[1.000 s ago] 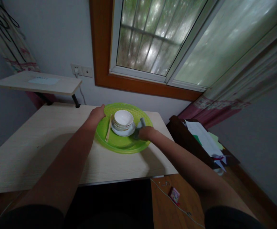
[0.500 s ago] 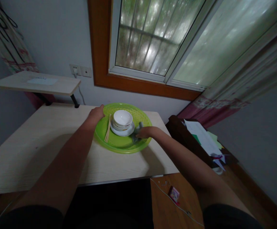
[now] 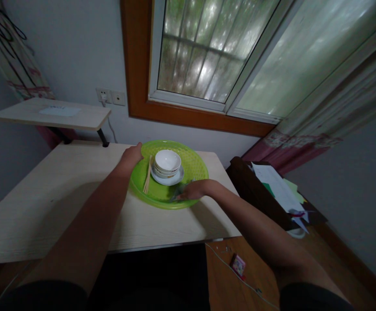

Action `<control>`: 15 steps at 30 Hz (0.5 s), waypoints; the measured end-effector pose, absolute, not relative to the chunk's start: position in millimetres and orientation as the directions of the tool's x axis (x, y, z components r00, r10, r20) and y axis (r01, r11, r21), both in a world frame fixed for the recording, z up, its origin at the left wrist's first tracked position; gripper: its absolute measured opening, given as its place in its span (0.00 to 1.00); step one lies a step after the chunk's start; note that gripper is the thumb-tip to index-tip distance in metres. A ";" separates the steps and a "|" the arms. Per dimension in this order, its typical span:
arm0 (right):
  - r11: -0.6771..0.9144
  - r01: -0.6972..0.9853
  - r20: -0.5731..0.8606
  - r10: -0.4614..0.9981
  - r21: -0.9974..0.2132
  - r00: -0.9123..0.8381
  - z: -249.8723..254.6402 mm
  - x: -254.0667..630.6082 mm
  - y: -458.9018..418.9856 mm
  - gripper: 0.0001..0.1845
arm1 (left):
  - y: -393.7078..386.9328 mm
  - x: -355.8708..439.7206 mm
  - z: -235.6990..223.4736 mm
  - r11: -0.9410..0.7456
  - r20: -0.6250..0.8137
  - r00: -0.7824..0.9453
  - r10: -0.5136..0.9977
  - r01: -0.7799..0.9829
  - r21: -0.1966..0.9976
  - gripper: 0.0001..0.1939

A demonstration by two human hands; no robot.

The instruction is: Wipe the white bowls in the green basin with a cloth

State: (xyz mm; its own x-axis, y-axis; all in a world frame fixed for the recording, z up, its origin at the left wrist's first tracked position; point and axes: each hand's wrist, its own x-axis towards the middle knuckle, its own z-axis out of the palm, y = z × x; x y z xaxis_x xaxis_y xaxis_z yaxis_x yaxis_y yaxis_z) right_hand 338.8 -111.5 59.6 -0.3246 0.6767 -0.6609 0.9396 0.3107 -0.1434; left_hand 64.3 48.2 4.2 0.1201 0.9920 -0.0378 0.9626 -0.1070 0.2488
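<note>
A round green tray (image 3: 162, 201) with a raised rim lies on the pale wooden table. My left hand (image 3: 132, 156) is closed on its left rim. Inside the tray, my right hand (image 3: 192, 190) presses a grey cloth (image 3: 177, 191) against the surface near the front right; the hand covers part of the cloth. White bowls (image 3: 167, 161) are stacked on a white plate (image 3: 179, 176) in the middle of the tray. Left of the plate lie wooden chopsticks (image 3: 148, 176), bunched together.
A raised shelf (image 3: 87, 117) with a paper label stands at the table's (image 3: 61, 194) back left. The window wall is behind. Right of the table, a dark box (image 3: 256, 190) holds papers. A cable and a small pink box (image 3: 238, 264) lie on the floor.
My right hand has slid the cloth toward the front and left of the tray, from beside the plate. My left hand keeps its place on the rim.
</note>
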 end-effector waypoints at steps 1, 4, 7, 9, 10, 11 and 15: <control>0.317 0.937 -0.689 0.646 -0.149 -0.328 64.7 340.9 -113.0 0.32 | 47.1 64.5 4.8 -0.102 -0.039 0.115 0.993 0.963 0.250 0.33; 0.285 0.948 -0.698 0.649 -0.144 -0.302 76.7 354.9 -110.2 0.34 | 42.9 65.3 7.8 -0.097 -0.040 0.111 0.993 0.963 0.250 0.32; 0.205 0.974 -0.560 0.820 0.100 -0.115 74.5 374.9 -99.9 0.30 | 37.8 67.5 11.0 -0.070 -0.052 0.085 0.995 0.968 0.241 0.32; 0.185 0.956 -0.356 0.930 0.226 -0.096 65.0 386.8 -93.3 0.26 | 34.1 69.4 12.2 -0.034 -0.068 0.050 0.996 0.974 0.226 0.32; 0.180 0.953 -0.263 0.958 0.244 -0.114 58.9 391.5 -90.6 0.24 | 32.0 70.4 12.4 -0.016 -0.073 0.033 0.997 0.975 0.220 0.32; 0.179 0.956 -0.198 0.971 0.231 -0.134 52.7 395.2 -88.3 0.21 | 30.0 71.2 12.2 -0.003 -0.076 0.020 0.997 0.976 0.217 0.31; 0.194 0.970 -0.137 0.975 0.146 -0.174 34.0 401.1 -80.1 0.18 | 21.8 72.8 10.3 0.041 -0.076 -0.022 0.997 0.966 0.254 0.26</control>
